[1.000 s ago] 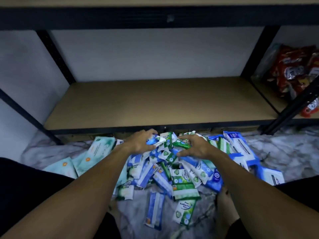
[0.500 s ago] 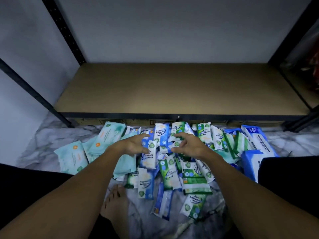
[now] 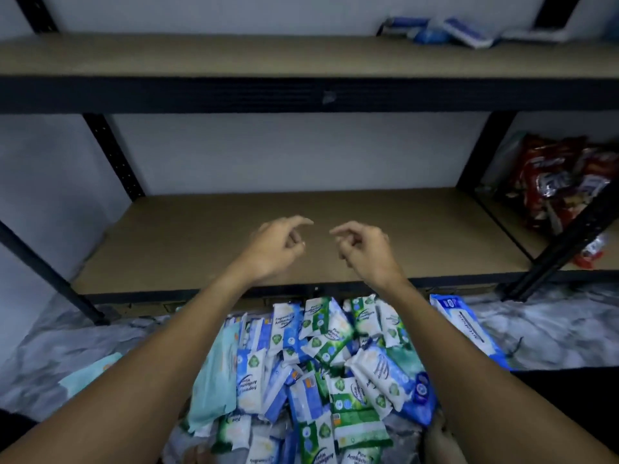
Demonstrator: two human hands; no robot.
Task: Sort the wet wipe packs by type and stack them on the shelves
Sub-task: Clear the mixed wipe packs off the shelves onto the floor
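Observation:
A heap of small wet wipe packs (image 3: 318, 373), blue-and-white and green-and-white, lies on the marble floor below the lower shelf (image 3: 187, 249). Pale teal packs (image 3: 217, 380) lie at the heap's left, and a large blue-edged pack (image 3: 469, 329) at its right. My left hand (image 3: 274, 246) and my right hand (image 3: 365, 247) hover above the lower shelf's front, fingers loosely curled, index fingers pointing toward each other. Neither hand holds anything.
The upper shelf (image 3: 234, 58) carries blue and white packs (image 3: 449, 31) at its far right. Red snack bags (image 3: 552, 182) fill the neighbouring shelf bay on the right. Black uprights (image 3: 114, 155) frame the shelf. A slanted black bar (image 3: 556, 249) stands at right.
Both hands have lifted off the heap of packs and now hover empty over the lower shelf. The view has tilted up, bringing the upper shelf into sight.

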